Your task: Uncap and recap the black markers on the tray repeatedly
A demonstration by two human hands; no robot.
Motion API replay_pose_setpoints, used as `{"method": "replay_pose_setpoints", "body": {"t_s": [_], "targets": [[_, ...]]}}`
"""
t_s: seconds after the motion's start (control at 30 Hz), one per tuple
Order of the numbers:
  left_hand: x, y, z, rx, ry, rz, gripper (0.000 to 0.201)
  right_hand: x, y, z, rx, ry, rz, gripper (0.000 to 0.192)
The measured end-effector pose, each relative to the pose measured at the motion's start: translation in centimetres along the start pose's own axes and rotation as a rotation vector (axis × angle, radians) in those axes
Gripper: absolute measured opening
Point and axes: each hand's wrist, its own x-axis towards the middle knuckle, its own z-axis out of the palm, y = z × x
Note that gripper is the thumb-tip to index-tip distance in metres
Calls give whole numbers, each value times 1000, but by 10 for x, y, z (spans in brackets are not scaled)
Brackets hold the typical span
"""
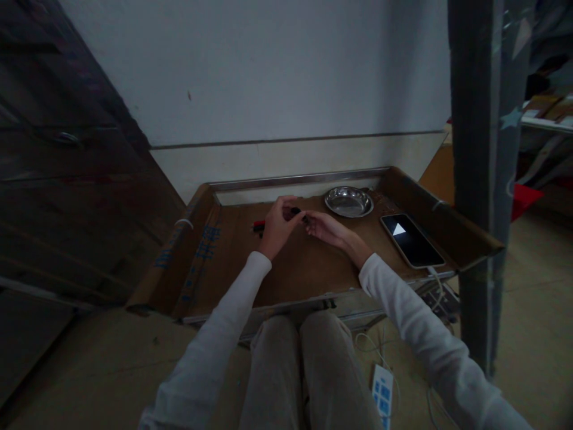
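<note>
Small dark object, held between both hands just above middle of cardboard-lined tabletop, toward far half; too small & dim to tell what it is. Left hand curled, fingers bent down, thumb & fingertips pinched on obj's left end. Right hand lying palm-up-ish, fingertips meeting the obj's right end, touching or nearly touching left hand's fingers; can't tell exactly how firm the right grip is. Hands together, not apart. Small red piece on tabletop just left of left hand, w/ a dark bit beside it; details unclear. Round metal dish at far right of tabletop, near back edge, right of both hands. Phone flat on right side, nearer than dish, screen lit w/ white triangle; white cable running off its near end over table edge. Cardboard sides folded up along left & right edges, blue print on left flap. White sleeves on both arms, knees in light trousers below near edge. White power strip w/ blue squares on floor, near right. Grey post standing at right; white wall behind.
</note>
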Motion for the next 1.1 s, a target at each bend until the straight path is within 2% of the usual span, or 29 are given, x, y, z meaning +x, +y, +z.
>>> {"method": "replay_pose_setpoints", "body": {"t_s": [0.2,0.4,0.53,0.73,0.8,0.93,1.03,1.1], "targets": [[13,4,-1,-131,56,-45,32,-3,-7,3,86,1,69,18],[13,-1,-15,-187,96,-97,26,-1,-7,-1,150,-44,15,22],[12,-5,-19,-246,153,-129,21,0,-6,-4,110,16,-51,22],[11,-15,-20,-311,210,-179,26,5,0,-12,75,111,-147,26],[9,-18,-20,-331,172,-199,27,7,0,-15,69,202,-207,26],[3,-23,-13,-215,-40,-201,29,7,-2,-21,-77,367,-377,28],[-1,-29,-1,56,-165,-105,24,4,-3,-25,-414,459,-533,22],[-2,-34,6,215,-234,-33,21,1,-3,-26,-725,460,-592,16]]}}
